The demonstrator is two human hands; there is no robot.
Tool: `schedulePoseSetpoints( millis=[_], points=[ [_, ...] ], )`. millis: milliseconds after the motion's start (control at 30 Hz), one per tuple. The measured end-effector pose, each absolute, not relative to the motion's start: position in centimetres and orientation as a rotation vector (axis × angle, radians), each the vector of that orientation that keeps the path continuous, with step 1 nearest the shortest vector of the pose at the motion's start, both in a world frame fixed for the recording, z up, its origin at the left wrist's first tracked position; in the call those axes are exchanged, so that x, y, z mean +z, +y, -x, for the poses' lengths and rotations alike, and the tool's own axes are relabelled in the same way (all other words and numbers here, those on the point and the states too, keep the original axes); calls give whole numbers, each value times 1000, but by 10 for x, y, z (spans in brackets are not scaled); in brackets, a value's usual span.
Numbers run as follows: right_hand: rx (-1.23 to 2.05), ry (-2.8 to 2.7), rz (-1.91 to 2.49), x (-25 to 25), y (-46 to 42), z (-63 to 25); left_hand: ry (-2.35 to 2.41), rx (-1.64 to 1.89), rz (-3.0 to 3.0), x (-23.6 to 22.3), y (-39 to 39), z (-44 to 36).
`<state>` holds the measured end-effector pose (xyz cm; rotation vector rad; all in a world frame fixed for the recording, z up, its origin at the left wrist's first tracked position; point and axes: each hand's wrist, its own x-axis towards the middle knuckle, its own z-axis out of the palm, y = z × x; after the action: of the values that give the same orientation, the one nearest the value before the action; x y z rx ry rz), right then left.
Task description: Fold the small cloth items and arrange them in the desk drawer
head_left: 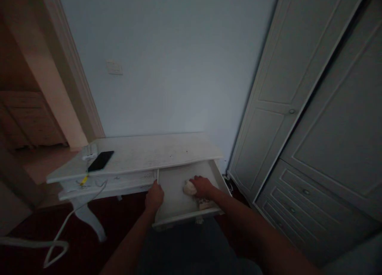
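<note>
A white drawer is pulled out from the right side of a white table. My left hand grips the drawer's left side wall, with the fingers closed around its edge. Inside the drawer, my right hand is closed on a crumpled whitish cloth, held near the bottom panel. A small pale pink item with dark marks lies by the drawer's front right corner, partly under my right wrist; its kind is unclear.
On the tabletop's left end lie a black phone and a white box-like device. A white cable with a yellow tag hangs down to the floor. A wardrobe stands close on the right, and more cables lie behind the drawer.
</note>
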<state>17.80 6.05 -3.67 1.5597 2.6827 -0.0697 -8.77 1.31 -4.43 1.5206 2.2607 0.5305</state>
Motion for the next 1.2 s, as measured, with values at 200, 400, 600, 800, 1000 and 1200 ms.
schedulePoseSetpoints(
  millis=[200, 400, 600, 800, 1000, 1200],
  points=[
    [-3, 2614, -1842, -32, 85, -126, 2259, 540, -1510, -46, 13, 89],
    [-157, 2784, -1522, -48, 58, -60, 2262, 546, -1537, -44, 11, 91],
    [-178, 2759, -1443, -50, 47, -116, 2273, 547, -1551, -45, 12, 91],
    [-137, 2693, -1598, -38, 70, -129, 2284, 530, -1573, -46, 14, 92],
    [-200, 2754, -1463, -43, 64, -71, 2281, 521, -1592, -48, 13, 94],
    [-274, 2748, -1241, -46, 38, -86, 2288, 530, -1580, -47, 13, 93]
  ],
)
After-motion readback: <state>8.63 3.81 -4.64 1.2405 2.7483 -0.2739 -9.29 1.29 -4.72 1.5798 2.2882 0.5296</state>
